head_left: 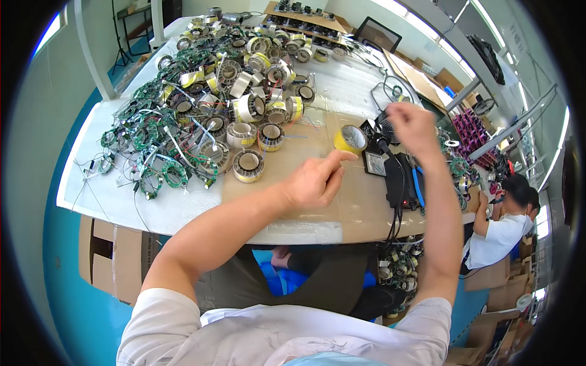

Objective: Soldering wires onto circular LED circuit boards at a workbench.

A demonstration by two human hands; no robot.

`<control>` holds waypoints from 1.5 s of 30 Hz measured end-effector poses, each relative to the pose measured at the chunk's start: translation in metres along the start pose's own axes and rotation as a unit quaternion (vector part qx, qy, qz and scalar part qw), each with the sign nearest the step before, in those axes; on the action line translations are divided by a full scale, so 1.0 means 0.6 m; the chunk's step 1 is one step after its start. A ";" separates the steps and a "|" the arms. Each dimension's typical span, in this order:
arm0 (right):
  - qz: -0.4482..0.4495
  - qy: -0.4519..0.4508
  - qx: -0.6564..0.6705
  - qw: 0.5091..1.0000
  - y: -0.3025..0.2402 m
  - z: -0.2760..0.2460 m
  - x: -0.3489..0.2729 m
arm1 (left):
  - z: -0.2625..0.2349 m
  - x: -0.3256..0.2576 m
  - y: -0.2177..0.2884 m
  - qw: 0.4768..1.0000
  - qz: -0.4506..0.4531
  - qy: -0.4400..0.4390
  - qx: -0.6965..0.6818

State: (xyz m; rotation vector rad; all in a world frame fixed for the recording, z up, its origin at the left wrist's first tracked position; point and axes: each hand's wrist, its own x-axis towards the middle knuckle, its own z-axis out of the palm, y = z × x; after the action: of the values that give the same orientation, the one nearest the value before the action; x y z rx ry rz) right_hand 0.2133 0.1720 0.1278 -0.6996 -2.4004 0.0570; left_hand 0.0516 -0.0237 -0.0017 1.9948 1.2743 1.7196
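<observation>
My left hand (314, 182) hovers over the brown-covered front part of the table, index finger stretched out and the other fingers bent, with nothing visible in it. Its fingertip is close to the lower edge of a yellow-wrapped ring (343, 143); whether they touch I cannot tell. Smeared by motion, my right hand (416, 127) is raised at a black stand (370, 129) to the right of that ring. Its fingers are drawn together, and what they hold, if anything, is hidden. Below it sits a black box (400, 183) with a red light and cables.
A large heap of round motor stators (249, 108) and green circuit-board rings (146, 131) with loose wires covers the table's left half. A blue-handled tool (419, 186) lies beside the black box. Cardboard boxes (101, 256) stand below left. Another person (500, 229) sits at the right.
</observation>
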 end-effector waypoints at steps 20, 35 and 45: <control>0.254 -0.056 0.195 0.946 -0.148 0.191 0.015 | -0.014 0.014 -0.010 0.966 0.172 0.173 0.086; 0.006 -0.263 0.193 0.945 -0.095 0.158 -0.096 | -0.088 -0.041 0.157 0.996 -0.017 0.083 0.024; 0.058 -0.309 0.183 0.932 -0.116 0.159 -0.080 | -0.315 -0.110 0.069 0.866 -0.116 -0.092 0.477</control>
State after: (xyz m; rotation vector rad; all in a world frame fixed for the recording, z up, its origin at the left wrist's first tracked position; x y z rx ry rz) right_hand 0.1563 0.1005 0.0391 -0.7151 -2.8055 0.8689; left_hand -0.0928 -0.1639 0.0348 2.1930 2.4655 0.7663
